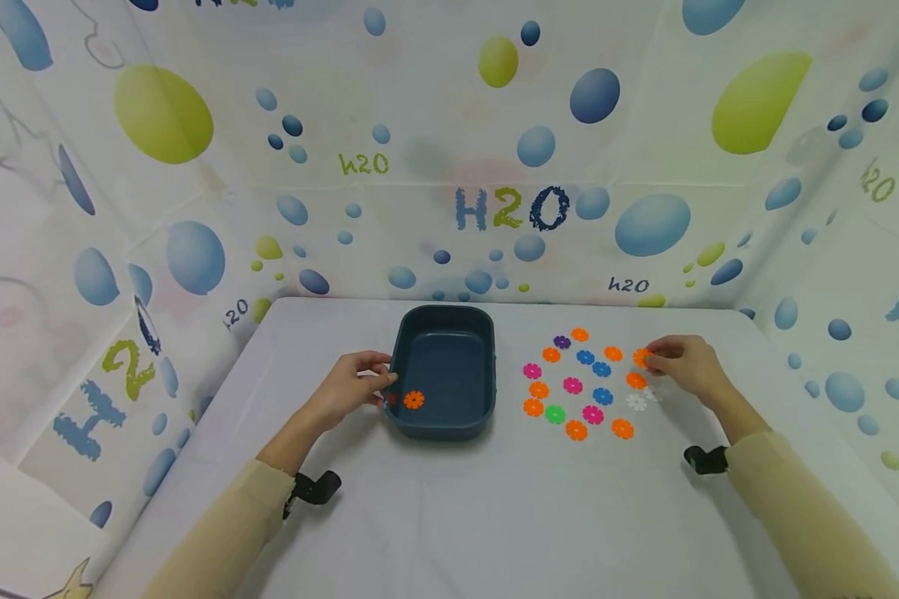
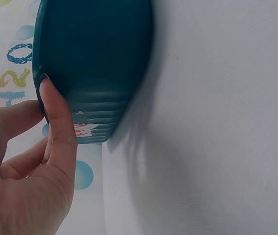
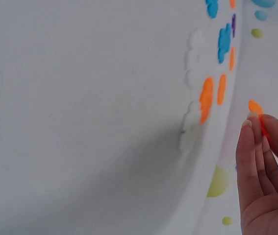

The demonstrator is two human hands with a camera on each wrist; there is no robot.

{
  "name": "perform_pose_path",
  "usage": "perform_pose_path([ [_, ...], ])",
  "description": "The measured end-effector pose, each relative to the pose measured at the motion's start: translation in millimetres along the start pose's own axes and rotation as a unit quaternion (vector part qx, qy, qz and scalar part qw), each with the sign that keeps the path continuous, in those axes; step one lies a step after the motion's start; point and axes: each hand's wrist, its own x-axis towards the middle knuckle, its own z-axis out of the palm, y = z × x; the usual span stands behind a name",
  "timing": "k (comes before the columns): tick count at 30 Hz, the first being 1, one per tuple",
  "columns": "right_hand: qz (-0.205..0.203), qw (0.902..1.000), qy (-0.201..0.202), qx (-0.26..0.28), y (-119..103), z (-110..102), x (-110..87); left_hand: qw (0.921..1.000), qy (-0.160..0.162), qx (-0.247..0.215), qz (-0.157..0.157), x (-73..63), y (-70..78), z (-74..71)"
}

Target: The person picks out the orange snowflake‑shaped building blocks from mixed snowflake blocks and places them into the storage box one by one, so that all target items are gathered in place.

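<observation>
Two hands at work: right hand (image 1: 687,366), right of centre, pinches an orange disc (image 1: 641,358) at the right edge of the disc cluster (image 1: 580,384) on the table (image 1: 449,516). Left hand (image 1: 352,384) grips the left rim of the tub (image 1: 444,370), thumb on its wall. Tub lies left of the pinched disc, long axis running away from the camera; one orange disc (image 1: 414,399) sits inside.

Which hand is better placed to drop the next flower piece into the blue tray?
Right. The right hand already pinches an orange flower piece among the scattered ones; the left hand grips the blue tray rim.
</observation>
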Motion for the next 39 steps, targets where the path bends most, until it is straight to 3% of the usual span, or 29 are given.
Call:
perform_pose_path([
  [24,-0.120,0.9903,-0.053,0.043,-103,24,-22.5,1.0000,0.001,-0.004,-0.001,0.0,1.0,0.1],
  [31,-0.162,0.9808,-0.079,0.076,-132,41,-21.1,1.0000,0.000,-0.005,-0.002,-0.6,0.5,-0.2],
  [39,-0.179,0.9728,-0.110,0.097,-169,71,-17.7,0.9999,-0.001,-0.010,-0.001,-0.7,1.8,-0.4],
])
